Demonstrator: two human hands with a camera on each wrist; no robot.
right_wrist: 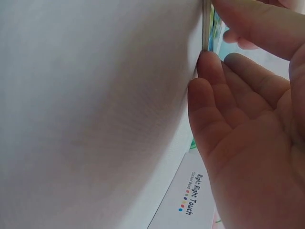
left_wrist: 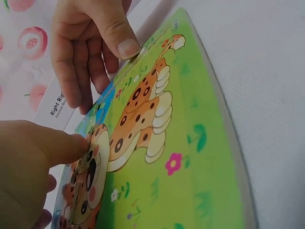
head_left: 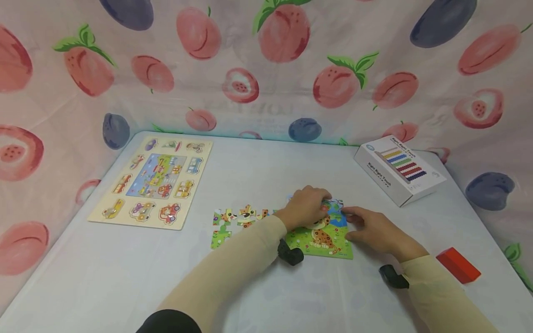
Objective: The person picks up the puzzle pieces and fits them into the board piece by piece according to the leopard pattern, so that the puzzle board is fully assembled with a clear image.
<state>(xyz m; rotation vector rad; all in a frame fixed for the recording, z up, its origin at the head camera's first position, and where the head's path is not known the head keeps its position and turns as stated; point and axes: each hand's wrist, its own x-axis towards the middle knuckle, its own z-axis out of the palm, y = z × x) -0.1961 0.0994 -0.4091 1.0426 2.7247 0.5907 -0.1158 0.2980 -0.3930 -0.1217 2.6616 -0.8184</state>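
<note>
A jigsaw puzzle (head_left: 326, 245) with a spotted leopard on green grass lies on the table. My left hand (head_left: 301, 207) rests over its upper part and hides some of it. In the left wrist view the straight thumb of my left hand (left_wrist: 28, 152) touches the leopard's head, while its other fingers are mostly hidden. At the puzzle's right edge my right hand (head_left: 376, 231) touches the side with thumb and fingertips; in the right wrist view its fingers (right_wrist: 233, 109) are nearly straight. Loose puzzle pieces (head_left: 221, 237) lie left of the puzzle, partly behind my left forearm.
A vehicle peg board (head_left: 187, 189) lies at the back left. A white box (head_left: 389, 182) labelled Right Right Touch sits at the back right. A red block (head_left: 459, 265) lies near my right sleeve. Behind the table hangs a fruit-print cloth (head_left: 275, 88).
</note>
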